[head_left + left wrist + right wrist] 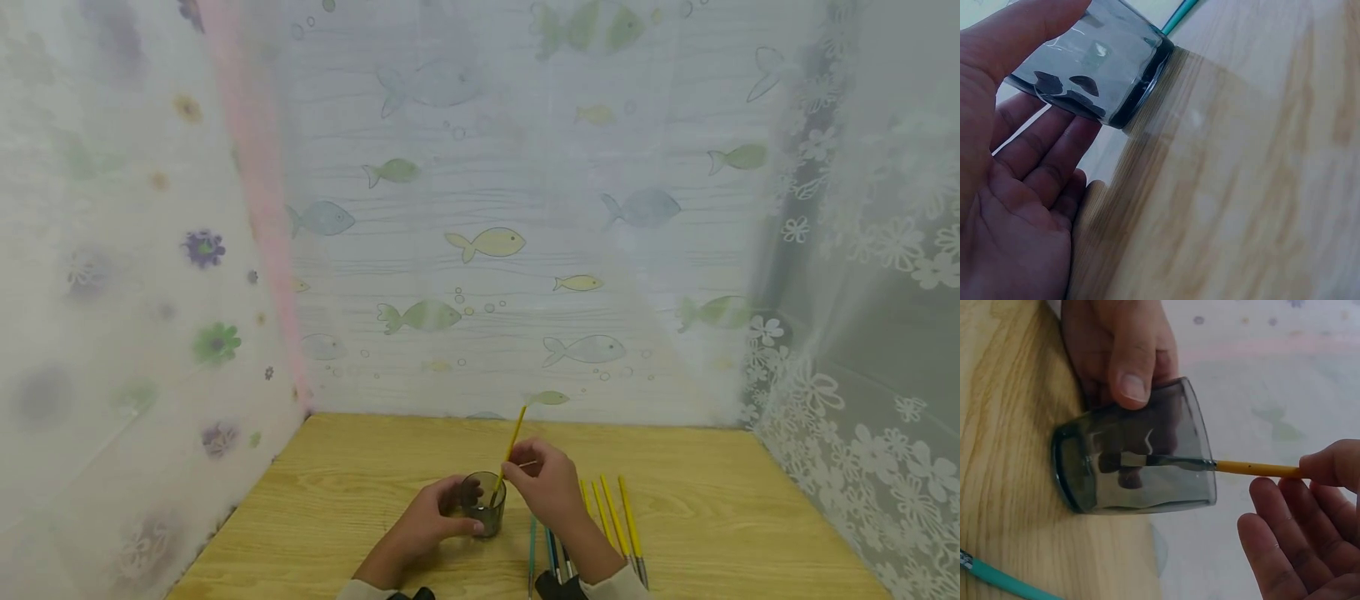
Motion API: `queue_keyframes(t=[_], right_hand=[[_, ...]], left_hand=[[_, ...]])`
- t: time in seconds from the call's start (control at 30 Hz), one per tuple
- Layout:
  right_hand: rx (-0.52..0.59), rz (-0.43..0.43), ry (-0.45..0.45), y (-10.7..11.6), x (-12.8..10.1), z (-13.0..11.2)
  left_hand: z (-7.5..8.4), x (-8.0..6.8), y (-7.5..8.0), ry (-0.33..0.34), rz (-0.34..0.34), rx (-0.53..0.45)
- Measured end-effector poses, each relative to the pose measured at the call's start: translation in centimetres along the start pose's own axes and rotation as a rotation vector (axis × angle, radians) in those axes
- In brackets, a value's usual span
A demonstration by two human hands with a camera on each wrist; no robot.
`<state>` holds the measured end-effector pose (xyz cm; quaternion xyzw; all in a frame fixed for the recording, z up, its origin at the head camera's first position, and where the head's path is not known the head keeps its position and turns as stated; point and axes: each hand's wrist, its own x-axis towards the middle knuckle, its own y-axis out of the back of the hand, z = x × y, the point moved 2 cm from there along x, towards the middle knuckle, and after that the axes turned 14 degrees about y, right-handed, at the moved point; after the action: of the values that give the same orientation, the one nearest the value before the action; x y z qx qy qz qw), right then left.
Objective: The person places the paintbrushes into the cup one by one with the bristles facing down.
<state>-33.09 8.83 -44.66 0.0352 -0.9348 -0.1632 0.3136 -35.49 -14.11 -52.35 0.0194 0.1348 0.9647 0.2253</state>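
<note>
The dark glass cup (pixel 483 504) is standing on the wooden table (pixel 750 517), and I am dipping a yellow brush (pixel 512 442) into it, my right hand (pixel 551 487) pinching its handle. My left hand (pixel 423 525) is gripping the cup. More brushes (pixel 618 521) are lying just right of it.

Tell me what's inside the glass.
The brush held by the right hand reaches into the glass, its bristle end near the bottom. The left hand grips the glass; its fingers cover the far wall, so any liquid cannot be told.
</note>
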Motion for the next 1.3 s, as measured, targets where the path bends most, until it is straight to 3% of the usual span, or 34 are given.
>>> queue_keyframes(t=[0.4,1.3], right_hand=[[0.047,-0.056,-0.009,-0.3,-0.2,0.5],[-0.022,-0.068,-0.036,-0.7,-0.5,2.1]], left_hand=[[-0.1,0.0,0.0,0.003,-0.010,-0.004],[0.0,-0.1,0.1,0.039,0.001,0.022]])
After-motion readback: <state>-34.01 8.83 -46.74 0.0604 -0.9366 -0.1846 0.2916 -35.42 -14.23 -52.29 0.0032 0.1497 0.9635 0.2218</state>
